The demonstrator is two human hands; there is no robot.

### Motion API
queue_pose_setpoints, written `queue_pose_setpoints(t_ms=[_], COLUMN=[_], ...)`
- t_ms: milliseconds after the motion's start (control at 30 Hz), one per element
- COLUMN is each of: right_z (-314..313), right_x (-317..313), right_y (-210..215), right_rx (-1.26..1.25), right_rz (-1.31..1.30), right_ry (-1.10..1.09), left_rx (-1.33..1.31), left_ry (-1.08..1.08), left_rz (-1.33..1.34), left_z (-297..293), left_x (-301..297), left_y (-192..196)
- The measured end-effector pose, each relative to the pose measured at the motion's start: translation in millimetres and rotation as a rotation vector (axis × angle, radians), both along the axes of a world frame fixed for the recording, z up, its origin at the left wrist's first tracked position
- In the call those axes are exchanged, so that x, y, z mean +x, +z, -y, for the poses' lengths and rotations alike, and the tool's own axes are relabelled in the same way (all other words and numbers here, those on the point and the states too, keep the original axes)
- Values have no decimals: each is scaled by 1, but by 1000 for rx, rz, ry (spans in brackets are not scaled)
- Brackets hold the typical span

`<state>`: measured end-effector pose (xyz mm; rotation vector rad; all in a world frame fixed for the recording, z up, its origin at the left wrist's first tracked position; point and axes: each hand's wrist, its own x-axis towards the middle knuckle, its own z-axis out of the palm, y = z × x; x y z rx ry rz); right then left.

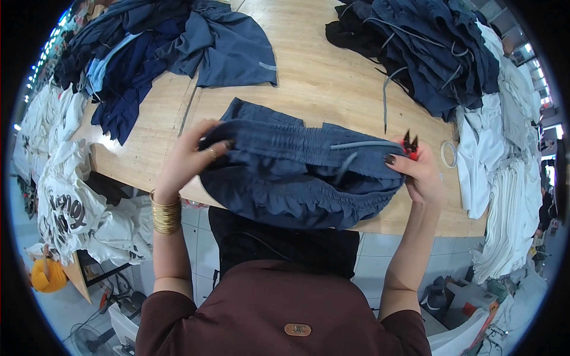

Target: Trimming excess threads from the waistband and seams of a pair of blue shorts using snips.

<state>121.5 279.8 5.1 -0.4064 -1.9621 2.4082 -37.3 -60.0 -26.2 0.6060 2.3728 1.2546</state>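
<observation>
A pair of dark blue shorts [273,172] with a gathered elastic waistband is stretched sideways between my hands at the table's near edge. My left hand [199,155] is closed on the waistband's left end, thumb in front and the other fingers mostly hidden. At the right end, my right hand [418,172] pinches the waistband under its thumb. Small snips [410,144] with dark pointed blades and red handles are also tucked in my right hand, points upward. A grey drawstring [365,145] lies along the band, and one end hangs by the waist opening.
Dark blue garments [231,47] lie heaped at the far left of the wooden table [309,71]. Another dark pile [421,53] with loose cords sits far right. White garments [504,219] are stacked along the right edge, with more white cloth [77,213] at left.
</observation>
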Motion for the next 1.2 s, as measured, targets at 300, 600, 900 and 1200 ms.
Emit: queue_pose_setpoints(t_ms=[300,600,900,1200], right_z=[27,26,76,86], right_x=[-20,-11,-6,-15], right_y=[-6,-30,9,-6], right_rx=[-333,-56,719,758], right_rz=[-38,108,-402,-372], right_ry=[-24,-159,-186,-164], left_rx=[176,416,381,354], left_ry=[-567,-379,-315,-268], left_rz=[-182,111,191,88], left_z=[-102,-101,-100,-101], left_x=[42,48,52,55], left_y=[-3,3,11,7])
